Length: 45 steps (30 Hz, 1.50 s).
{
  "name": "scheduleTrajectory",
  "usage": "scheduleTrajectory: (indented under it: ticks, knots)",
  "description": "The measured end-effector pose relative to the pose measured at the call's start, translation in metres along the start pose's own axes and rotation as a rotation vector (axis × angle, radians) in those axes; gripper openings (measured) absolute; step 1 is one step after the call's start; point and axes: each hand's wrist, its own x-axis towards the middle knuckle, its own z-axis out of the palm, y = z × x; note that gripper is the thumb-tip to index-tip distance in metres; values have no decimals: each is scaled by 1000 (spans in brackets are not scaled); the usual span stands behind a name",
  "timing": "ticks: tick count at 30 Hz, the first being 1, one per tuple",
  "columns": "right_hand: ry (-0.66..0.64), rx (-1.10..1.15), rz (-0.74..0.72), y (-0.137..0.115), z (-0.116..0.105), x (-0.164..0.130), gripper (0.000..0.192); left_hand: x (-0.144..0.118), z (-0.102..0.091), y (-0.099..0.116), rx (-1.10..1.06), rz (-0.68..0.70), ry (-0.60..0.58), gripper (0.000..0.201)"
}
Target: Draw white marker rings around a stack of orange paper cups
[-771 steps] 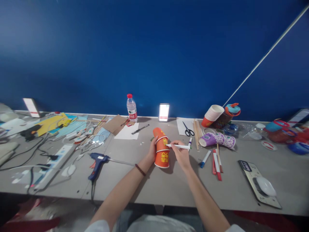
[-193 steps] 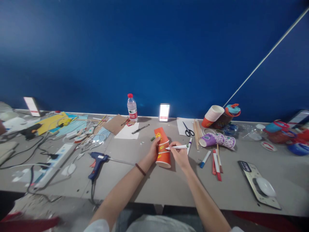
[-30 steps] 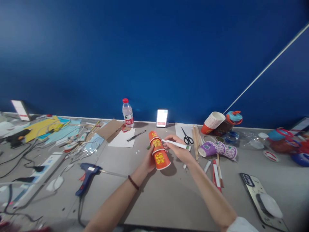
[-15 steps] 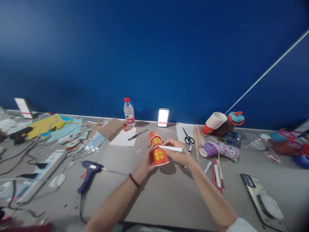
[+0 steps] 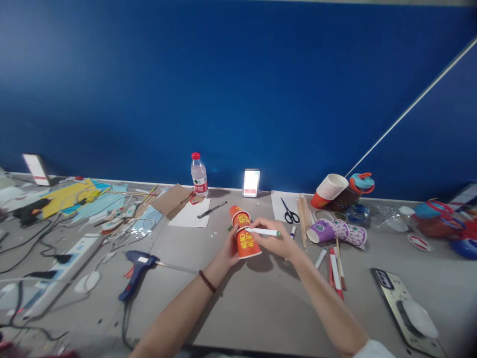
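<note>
Two or more orange paper cups (image 5: 248,244) with yellow lettering are joined end to end in a column that leans away from me. My left hand (image 5: 228,249) is closed around the column's left side, where the cups meet. In my right hand (image 5: 275,240) is a white marker (image 5: 265,232) with a green end, pinched between the fingers. Its tip points left and rests at or very near the cup's surface; contact is too small to tell. Right of that hand lies another marker (image 5: 293,232) with a dark band, partly hidden.
A blue glue gun (image 5: 137,271) lies at left beside a white power strip (image 5: 67,273). Behind stand a water bottle (image 5: 199,179) and a lit phone (image 5: 251,183). To the right are scissors (image 5: 290,214), wooden sticks (image 5: 303,219), purple cups (image 5: 335,231) and stacked cups (image 5: 330,190).
The marker and right hand have shifted slightly left and down against the cup. My left hand keeps its hold on the cups. The view has tilted up a little.
</note>
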Motion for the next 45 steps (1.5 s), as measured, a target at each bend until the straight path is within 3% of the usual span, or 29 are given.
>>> scheduleTrajectory:
  ticks: [13,45]
  knots:
    - [-40,9,-51,-8,-2,-3,15,-1,4,0,-6,2,-31,35]
    - [-86,-37,-15,-3,-3,-3,14,-1,2,0,22,10,-29,37]
